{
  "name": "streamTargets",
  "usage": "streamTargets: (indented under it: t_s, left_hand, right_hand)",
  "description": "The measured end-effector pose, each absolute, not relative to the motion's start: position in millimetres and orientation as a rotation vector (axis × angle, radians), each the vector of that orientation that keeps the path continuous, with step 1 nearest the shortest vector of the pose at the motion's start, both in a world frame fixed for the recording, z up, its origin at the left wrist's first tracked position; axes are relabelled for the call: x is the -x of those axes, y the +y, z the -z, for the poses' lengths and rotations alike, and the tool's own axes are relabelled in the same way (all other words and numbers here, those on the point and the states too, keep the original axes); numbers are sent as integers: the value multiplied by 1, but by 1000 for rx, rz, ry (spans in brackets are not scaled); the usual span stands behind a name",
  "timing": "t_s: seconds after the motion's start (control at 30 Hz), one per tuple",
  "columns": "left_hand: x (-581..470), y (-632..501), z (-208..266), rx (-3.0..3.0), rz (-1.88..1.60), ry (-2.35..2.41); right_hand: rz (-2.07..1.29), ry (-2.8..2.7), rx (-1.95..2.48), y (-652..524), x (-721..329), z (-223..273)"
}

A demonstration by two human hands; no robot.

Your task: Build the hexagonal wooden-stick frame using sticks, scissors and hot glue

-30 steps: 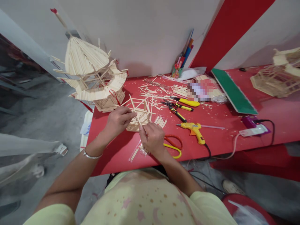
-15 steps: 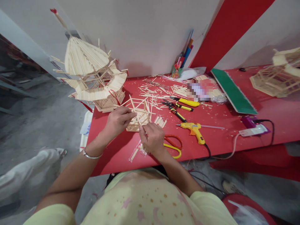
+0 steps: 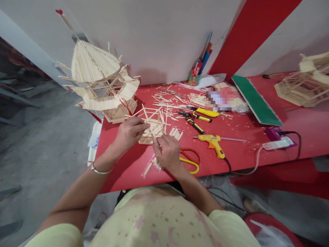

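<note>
Pinching at the small, many-sided, open frame of thin, pale wooden sticks (image 3: 159, 127), two bare hands are working close to each other. This frame is standing on the smooth red table (image 3: 123, 171). The left hand (image 3: 130, 132) is grasping an upper stick of the frame; its grip is narrow, between thumb and finger. The right hand (image 3: 168, 151) is grasping the lower end of a slanting stick at the near side of the frame, and its fingers are partly hiding the contact. To the left of the frame and farther back, a large pale stick pavilion with red tassels (image 3: 97, 68) is standing. Behind the frame, loose pale sticks (image 3: 162, 103) are lying scattered. To the right of the frame, black pliers with yellow-and-black handles (image 3: 194, 121) and a yellow glue gun (image 3: 212, 140) are lying. Right of the frame but nearer to the person, scissors with red and yellow handles (image 3: 189, 162) are showing only their handles.
</note>
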State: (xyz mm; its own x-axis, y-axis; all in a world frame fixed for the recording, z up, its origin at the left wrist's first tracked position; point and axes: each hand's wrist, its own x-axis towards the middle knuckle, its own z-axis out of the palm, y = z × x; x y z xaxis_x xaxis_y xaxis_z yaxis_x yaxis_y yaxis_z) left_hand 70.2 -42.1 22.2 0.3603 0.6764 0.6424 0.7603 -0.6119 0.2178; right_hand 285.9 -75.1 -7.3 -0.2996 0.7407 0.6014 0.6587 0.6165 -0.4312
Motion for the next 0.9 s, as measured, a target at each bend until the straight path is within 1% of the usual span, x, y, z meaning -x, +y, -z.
streamTargets:
  t_s: [0.9]
  left_hand:
    - [-69, -41, -21, 2496, 1098, -1262]
  right_hand:
    - [-122, -2040, 1102, -75, -285, 7]
